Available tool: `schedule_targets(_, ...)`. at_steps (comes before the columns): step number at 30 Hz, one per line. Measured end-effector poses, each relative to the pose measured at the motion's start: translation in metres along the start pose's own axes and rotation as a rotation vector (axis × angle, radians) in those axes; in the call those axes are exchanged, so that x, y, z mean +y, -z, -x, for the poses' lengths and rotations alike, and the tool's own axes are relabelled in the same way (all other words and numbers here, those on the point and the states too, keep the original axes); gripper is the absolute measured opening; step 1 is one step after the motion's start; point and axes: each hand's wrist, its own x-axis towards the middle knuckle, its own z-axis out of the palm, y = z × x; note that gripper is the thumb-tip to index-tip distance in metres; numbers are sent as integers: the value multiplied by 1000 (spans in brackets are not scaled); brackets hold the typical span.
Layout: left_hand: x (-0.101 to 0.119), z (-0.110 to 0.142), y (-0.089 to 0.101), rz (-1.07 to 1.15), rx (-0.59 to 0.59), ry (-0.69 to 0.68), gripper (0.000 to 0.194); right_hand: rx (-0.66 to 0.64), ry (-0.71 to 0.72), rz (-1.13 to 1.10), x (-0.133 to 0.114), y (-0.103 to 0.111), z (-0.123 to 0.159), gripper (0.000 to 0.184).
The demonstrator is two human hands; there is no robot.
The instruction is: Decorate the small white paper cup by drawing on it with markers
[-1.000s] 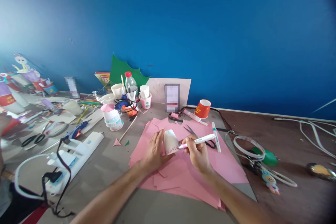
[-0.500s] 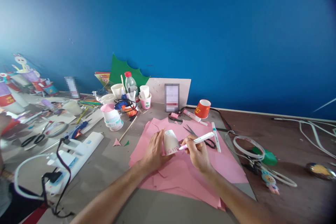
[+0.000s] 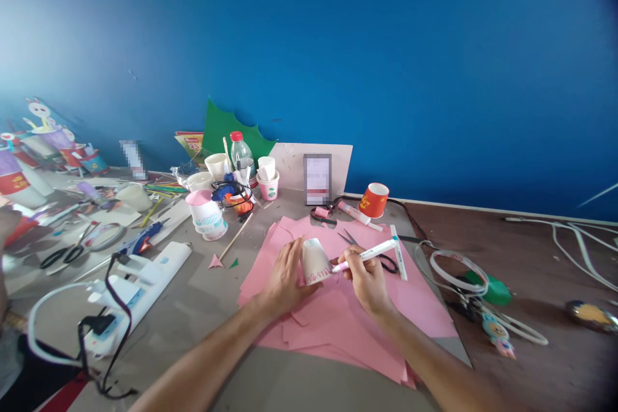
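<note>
A white paper cup (image 3: 315, 261) rests tilted on the pink paper sheets (image 3: 338, 328), with pink marks drawn along its lower rim. My left hand (image 3: 288, 275) grips the cup from its left side, thumb low near the rim. Between the fingers of my right hand (image 3: 367, 280) is a white marker pen (image 3: 375, 250), its pink tip at the cup's right lower edge. Black-handled scissors (image 3: 387, 262) lie partly hidden behind that hand. Just right of them is a second white marker (image 3: 399, 254).
Behind the paper stand a red paper cup (image 3: 373, 200) and a propped phone (image 3: 317, 179). To the left are stacked decorated cups (image 3: 206, 214), a bottle (image 3: 241, 158), a glue gun (image 3: 141, 238) and a power strip (image 3: 140, 290). Cables (image 3: 458, 270) lie at right; a person's arm shows far left.
The marker tip has shifted slightly right and up along the cup's rim, with my right hand. My left hand keeps its hold on the cup.
</note>
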Motion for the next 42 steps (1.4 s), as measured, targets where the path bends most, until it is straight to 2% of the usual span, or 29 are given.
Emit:
schedule_targets(7, 1, 0, 0, 18, 0, 27, 92, 65, -45, -39, 0, -1, 1, 33)
schedule_targets(28, 1, 1, -2, 1, -24, 39, 94, -19, 24, -21, 0, -3, 7, 43)
schedule_targets(42, -1, 1, 0, 10, 0, -22, 95, -13, 25, -9, 3, -3, 7, 37)
